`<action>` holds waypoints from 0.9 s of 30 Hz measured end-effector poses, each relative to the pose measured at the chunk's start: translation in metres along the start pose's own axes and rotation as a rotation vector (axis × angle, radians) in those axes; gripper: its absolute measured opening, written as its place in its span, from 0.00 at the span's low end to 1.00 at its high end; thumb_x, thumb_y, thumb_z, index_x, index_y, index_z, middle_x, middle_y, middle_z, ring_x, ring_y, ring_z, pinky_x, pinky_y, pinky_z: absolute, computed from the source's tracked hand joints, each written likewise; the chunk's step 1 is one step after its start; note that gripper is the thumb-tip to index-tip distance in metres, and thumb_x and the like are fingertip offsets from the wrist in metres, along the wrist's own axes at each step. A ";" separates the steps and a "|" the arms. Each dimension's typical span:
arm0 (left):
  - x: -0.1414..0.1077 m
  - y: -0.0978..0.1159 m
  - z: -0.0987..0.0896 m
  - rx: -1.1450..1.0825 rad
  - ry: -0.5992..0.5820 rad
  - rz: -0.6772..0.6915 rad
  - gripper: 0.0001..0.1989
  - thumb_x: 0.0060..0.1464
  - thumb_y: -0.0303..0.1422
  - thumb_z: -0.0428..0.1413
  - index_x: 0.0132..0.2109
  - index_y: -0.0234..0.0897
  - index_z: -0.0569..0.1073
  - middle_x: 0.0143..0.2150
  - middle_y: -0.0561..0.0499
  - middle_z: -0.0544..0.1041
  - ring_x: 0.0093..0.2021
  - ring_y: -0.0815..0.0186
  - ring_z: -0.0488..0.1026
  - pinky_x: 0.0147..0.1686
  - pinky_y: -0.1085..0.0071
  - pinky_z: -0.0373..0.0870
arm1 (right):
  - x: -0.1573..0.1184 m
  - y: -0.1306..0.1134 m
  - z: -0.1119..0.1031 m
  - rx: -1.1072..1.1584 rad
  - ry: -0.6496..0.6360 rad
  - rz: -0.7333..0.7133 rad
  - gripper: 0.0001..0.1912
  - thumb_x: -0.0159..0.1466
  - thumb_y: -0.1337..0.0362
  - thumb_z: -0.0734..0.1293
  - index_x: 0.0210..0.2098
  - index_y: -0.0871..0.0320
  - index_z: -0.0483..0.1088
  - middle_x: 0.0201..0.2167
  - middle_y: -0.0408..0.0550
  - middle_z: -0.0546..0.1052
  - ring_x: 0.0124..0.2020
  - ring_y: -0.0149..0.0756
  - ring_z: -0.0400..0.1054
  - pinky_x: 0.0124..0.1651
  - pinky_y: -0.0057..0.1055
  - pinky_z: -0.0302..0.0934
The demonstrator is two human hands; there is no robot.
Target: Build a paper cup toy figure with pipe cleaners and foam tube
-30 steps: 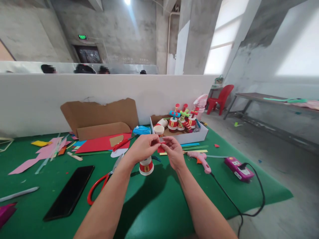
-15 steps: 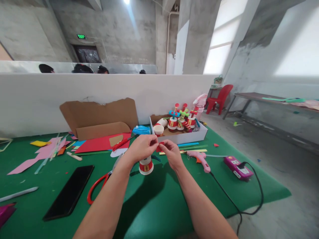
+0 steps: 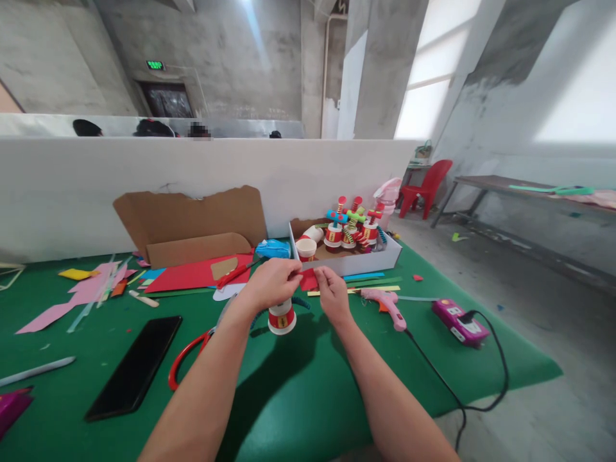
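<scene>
A small piece of red paper (image 3: pixel 308 280) is stretched between my two hands above the green table. My left hand (image 3: pixel 275 282) pinches its left edge, and my right hand (image 3: pixel 333 295) pinches its right edge. Below my left hand stands a red and white paper cup figure (image 3: pixel 282 319) with dark curled paper arms; its top is hidden by the hand. Red-handled scissors (image 3: pixel 190 356) lie left of the cup, partly behind my left forearm.
A white box (image 3: pixel 353 263) holds several cup figures. Right of my hands lie a pink glue gun (image 3: pixel 387 306) and a purple power strip (image 3: pixel 461 323) with a black cable. A phone (image 3: pixel 136 367), red sheets (image 3: pixel 180 278) and paper scraps are on the left.
My hands have moved slightly apart, and more of the red paper shows between them. The view has shifted a little.
</scene>
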State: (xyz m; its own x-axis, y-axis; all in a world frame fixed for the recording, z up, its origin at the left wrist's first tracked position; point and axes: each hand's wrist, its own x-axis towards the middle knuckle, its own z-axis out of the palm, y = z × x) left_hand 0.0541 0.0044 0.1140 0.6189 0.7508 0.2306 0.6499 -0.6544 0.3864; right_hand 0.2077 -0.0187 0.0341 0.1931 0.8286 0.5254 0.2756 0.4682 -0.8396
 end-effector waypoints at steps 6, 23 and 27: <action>0.000 -0.012 -0.004 -0.010 0.057 -0.045 0.11 0.54 0.34 0.47 0.25 0.37 0.64 0.23 0.53 0.67 0.24 0.68 0.59 0.25 0.72 0.50 | 0.006 0.011 -0.007 0.129 0.050 0.085 0.20 0.64 0.48 0.60 0.29 0.57 0.71 0.18 0.41 0.69 0.22 0.31 0.65 0.29 0.28 0.59; -0.004 -0.010 -0.008 -0.033 0.090 0.001 0.11 0.57 0.34 0.47 0.28 0.37 0.68 0.24 0.53 0.69 0.25 0.69 0.61 0.26 0.73 0.52 | 0.011 0.018 -0.010 0.494 0.071 0.319 0.21 0.57 0.47 0.67 0.41 0.55 0.77 0.35 0.47 0.78 0.28 0.30 0.68 0.37 0.31 0.66; -0.001 -0.004 0.000 -0.017 0.036 0.047 0.11 0.57 0.32 0.47 0.27 0.37 0.66 0.25 0.53 0.69 0.25 0.68 0.61 0.26 0.73 0.51 | 0.004 0.003 -0.004 0.437 -0.086 0.221 0.18 0.55 0.51 0.70 0.42 0.52 0.77 0.41 0.46 0.79 0.40 0.36 0.71 0.45 0.32 0.64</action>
State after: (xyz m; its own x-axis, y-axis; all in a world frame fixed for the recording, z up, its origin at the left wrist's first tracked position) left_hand 0.0507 0.0063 0.1125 0.6324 0.7221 0.2806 0.6125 -0.6878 0.3896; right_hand 0.2136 -0.0147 0.0342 0.1185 0.9363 0.3305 -0.1873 0.3480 -0.9186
